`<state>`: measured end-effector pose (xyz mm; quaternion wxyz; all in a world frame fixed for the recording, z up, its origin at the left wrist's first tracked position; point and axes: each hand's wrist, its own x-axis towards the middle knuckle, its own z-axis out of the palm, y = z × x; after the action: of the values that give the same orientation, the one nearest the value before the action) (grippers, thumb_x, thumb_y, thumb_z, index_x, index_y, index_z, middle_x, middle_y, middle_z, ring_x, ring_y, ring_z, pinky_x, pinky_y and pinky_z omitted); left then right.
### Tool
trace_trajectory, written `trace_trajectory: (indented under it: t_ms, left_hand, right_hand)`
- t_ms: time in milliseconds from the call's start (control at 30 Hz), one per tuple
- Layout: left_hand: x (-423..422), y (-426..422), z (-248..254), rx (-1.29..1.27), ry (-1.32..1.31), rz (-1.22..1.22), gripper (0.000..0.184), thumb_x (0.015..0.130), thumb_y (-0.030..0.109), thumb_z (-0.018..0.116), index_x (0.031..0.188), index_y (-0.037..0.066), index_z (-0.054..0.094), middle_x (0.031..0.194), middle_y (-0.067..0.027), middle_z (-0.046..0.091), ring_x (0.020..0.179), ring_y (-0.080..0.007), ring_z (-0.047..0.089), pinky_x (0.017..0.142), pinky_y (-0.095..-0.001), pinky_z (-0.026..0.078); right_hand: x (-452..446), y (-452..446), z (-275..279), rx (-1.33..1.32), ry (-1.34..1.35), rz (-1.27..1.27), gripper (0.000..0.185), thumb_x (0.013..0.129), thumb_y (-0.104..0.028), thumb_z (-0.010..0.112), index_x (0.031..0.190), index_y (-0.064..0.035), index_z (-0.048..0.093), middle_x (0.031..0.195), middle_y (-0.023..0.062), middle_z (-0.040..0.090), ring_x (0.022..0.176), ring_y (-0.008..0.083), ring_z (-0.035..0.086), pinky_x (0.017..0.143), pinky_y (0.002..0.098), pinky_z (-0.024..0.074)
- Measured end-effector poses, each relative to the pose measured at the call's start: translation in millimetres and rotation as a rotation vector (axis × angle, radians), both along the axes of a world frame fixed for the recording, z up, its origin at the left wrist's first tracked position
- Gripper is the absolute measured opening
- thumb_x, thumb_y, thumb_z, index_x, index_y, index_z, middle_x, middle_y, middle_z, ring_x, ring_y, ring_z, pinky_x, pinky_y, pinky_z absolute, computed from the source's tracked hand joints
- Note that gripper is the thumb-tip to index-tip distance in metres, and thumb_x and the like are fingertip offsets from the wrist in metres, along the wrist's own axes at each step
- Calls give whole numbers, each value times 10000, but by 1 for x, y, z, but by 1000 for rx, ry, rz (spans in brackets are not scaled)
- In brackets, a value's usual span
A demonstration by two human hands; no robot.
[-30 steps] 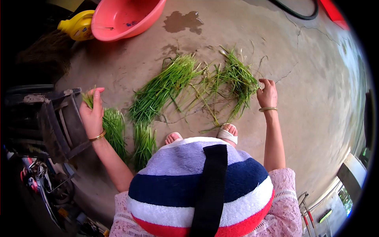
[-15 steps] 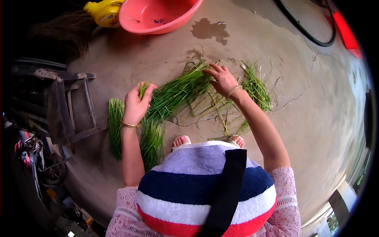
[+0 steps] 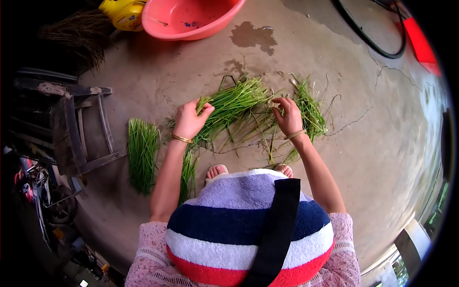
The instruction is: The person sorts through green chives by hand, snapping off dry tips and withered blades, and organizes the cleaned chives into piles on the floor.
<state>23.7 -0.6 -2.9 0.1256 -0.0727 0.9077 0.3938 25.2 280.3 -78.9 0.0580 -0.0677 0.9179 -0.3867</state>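
My left hand point(image 3: 189, 118) is closed around a small bunch of chives point(image 3: 201, 104), long thin green blades whose tips poke out above the fingers. Just beyond it, a large heap of chives point(image 3: 239, 98) lies on the floor. My right hand point(image 3: 288, 116) hovers between that heap and a looser pile of chives point(image 3: 311, 107) at the right, fingers bent, with a gap between thumb and forefinger and nothing visible in it. A neat bundle of chives point(image 3: 142, 155) lies at the left, and another bundle point(image 3: 188, 174) is partly hidden by my left forearm.
Loose yellowish blades point(image 3: 270, 138) are strewn before my feet. A pink basin point(image 3: 191, 33) and a yellow jug point(image 3: 125, 14) stand at the far side, near a puddle point(image 3: 253, 37). A wooden stool point(image 3: 76, 129) is at the left; a black hose point(image 3: 368, 38) curves at the far right.
My left hand, still holding its bunch, has moved right and slightly away from me. My right hand has drawn back from the large heap, toward me and slightly right.
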Motion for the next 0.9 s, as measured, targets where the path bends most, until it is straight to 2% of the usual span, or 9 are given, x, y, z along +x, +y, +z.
trace_trajectory:
  t_ms: [100, 167, 233, 267, 367, 433, 500, 600, 900]
  left_hand:
    - [0, 20, -8, 16, -40, -126, 152, 702, 176, 683, 774, 50, 638, 678, -46, 632, 619, -89, 578, 591, -247, 453]
    - [3, 31, -27, -44, -131, -285, 207, 675, 225, 703, 771, 53, 641, 695, -67, 634, 637, -161, 602, 613, -281, 462]
    - [2, 39, -45, -259, -85, -370, 381, 651, 309, 703, 969, 114, 625, 863, -130, 616, 799, -314, 579, 711, -353, 463]
    - [0, 34, -57, -251, -43, -364, 414, 663, 290, 693, 1032, 132, 596, 912, -137, 603, 829, -313, 575, 728, -356, 463]
    - [-23, 22, -48, -276, -18, -265, 465, 698, 229, 662, 1139, 146, 539, 1032, -133, 575, 935, -295, 556, 807, -350, 452]
    - [-36, 6, -54, -271, 121, -263, 467, 703, 217, 659, 1145, 131, 533, 1091, -123, 559, 988, -279, 541, 836, -341, 442]
    - [-46, -5, -53, -267, 70, -219, 459, 711, 203, 653, 1145, 117, 530, 1132, -116, 541, 1022, -269, 528, 860, -336, 431]
    - [-44, -9, -43, -262, 84, -183, 438, 721, 195, 647, 1134, 96, 536, 1119, -130, 545, 1018, -279, 527, 864, -336, 424]
    - [-16, -21, -18, -219, 293, 1, 365, 730, 166, 644, 1070, 63, 564, 1058, -125, 579, 975, -269, 559, 827, -318, 438]
  right_hand:
    - [-9, -13, 3, -282, -427, -69, 318, 743, -64, 594, 1052, -45, 522, 1050, 144, 567, 888, 244, 576, 751, 306, 469]
    - [-12, -19, -16, -322, -496, -23, 419, 775, -69, 581, 1171, -41, 447, 1124, 142, 545, 899, 190, 588, 708, 282, 487]
    - [-18, -32, -16, -783, -536, -5, 504, 790, -64, 574, 1253, -52, 375, 1169, 114, 522, 912, 162, 574, 656, 265, 491]
    - [-27, -33, -12, -846, -563, 21, 571, 800, -56, 565, 1308, -76, 304, 1211, 99, 491, 906, 149, 565, 626, 238, 485]
    - [-46, -28, 8, -799, -488, -79, 565, 800, -76, 568, 1306, -115, 320, 1220, 83, 485, 874, 142, 568, 603, 237, 480]
    - [-50, -17, -14, -642, -393, -152, 451, 783, -96, 571, 1215, -105, 443, 1130, 98, 547, 812, 177, 594, 627, 272, 488]
    - [-53, -6, -29, -326, -345, -75, 426, 758, -118, 582, 1172, -101, 483, 1075, 120, 571, 788, 221, 604, 669, 308, 486]
    - [-47, -6, -31, -208, -320, -55, 425, 739, -126, 581, 1153, -91, 490, 1049, 140, 572, 773, 241, 602, 708, 332, 475]
    - [-67, -33, -35, -326, -151, -111, 321, 742, -83, 575, 1060, -60, 540, 963, 126, 611, 775, 227, 611, 704, 307, 479]
